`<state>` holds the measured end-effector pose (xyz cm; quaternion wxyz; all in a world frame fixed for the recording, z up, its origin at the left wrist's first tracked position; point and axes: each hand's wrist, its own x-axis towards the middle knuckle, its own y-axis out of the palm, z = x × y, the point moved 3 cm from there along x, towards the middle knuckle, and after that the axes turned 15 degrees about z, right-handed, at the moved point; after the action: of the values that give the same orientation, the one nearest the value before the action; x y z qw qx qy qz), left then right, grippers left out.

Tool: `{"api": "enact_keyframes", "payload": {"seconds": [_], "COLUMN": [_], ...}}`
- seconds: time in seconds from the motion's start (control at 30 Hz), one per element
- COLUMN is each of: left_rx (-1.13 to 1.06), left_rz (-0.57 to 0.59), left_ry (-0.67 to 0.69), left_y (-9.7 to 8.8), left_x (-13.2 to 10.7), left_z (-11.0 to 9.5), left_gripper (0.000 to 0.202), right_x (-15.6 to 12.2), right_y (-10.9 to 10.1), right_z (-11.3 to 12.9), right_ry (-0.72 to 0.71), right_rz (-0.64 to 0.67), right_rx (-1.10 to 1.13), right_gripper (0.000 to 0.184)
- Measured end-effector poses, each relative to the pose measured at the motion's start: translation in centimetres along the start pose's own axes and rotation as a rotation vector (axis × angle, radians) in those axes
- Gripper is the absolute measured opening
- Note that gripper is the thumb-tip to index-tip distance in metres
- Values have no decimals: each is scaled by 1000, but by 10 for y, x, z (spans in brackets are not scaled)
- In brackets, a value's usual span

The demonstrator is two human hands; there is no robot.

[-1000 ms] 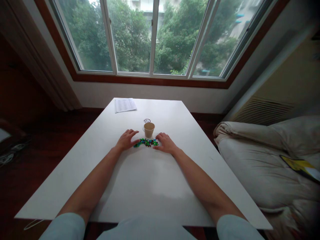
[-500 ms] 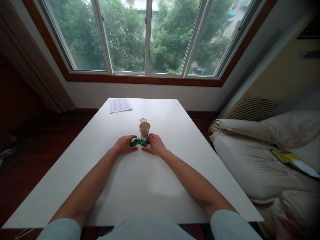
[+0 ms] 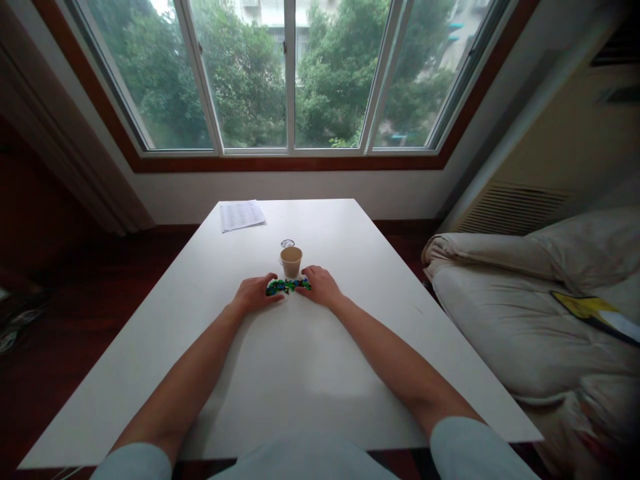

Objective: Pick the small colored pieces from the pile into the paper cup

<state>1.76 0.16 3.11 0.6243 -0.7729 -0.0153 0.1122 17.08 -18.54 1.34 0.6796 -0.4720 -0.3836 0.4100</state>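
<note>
A heap of small green and blue pieces point(image 3: 288, 287) lies on the white table point(image 3: 280, 373) just in front of a brown paper cup point(image 3: 291, 261). My left hand point(image 3: 255, 294) lies on the table against the heap's left side, fingers curved round it. My right hand point(image 3: 321, 287) rests against the heap's right side, fingers cupped inward. Both hands touch the pieces without lifting any. A small clear round lid point(image 3: 287, 243) lies just behind the cup.
A printed paper sheet point(image 3: 242, 215) lies at the table's far left corner. A bed with beige bedding point(image 3: 530, 313) stands close to the table's right side. Large windows fill the far wall; dark wooden floor is on the left.
Both hands have drawn inward, pushing the scattered pieces into a tighter heap in front of the cup. The camera view shifted slightly.
</note>
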Motion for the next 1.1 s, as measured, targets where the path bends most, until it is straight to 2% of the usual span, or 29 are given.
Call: {"api": "enact_keyframes", "payload": {"seconds": [0.1,0.2,0.33,0.47,0.63,0.73,0.9,1.0,1.1], "left_rx": [-36,-76,-146,-204,-169,-173,-198,-150,-142], "left_rz": [38,60,114,171,245,248,259,203,172], "left_ry": [84,116,79,63,9,3,84,88,76], "left_y": [-7,-14,-17,-16,-17,-17,-13,-10,-6], "left_x": [-6,-11,-11,-11,-13,-14,-15,-12,-6], "left_z": [2,11,30,43,48,48,33,24,21], "left_gripper": [67,71,66,68,69,66,71,78,72], "right_x": [-4,-10,-13,-11,-7,-6,-6,-6,-5], "right_y": [-6,-10,-9,-3,2,3,1,2,3], "right_z": [-12,-28,-47,-54,-57,-59,-51,-38,-21], "right_ry": [-117,-189,-163,-143,-91,-81,-118,-122,-136], "right_rz": [75,141,193,154,72,62,81,88,90], "right_rx": [71,115,116,101,66,65,63,53,72], "right_gripper": [52,68,84,78,57,52,60,72,79]}}
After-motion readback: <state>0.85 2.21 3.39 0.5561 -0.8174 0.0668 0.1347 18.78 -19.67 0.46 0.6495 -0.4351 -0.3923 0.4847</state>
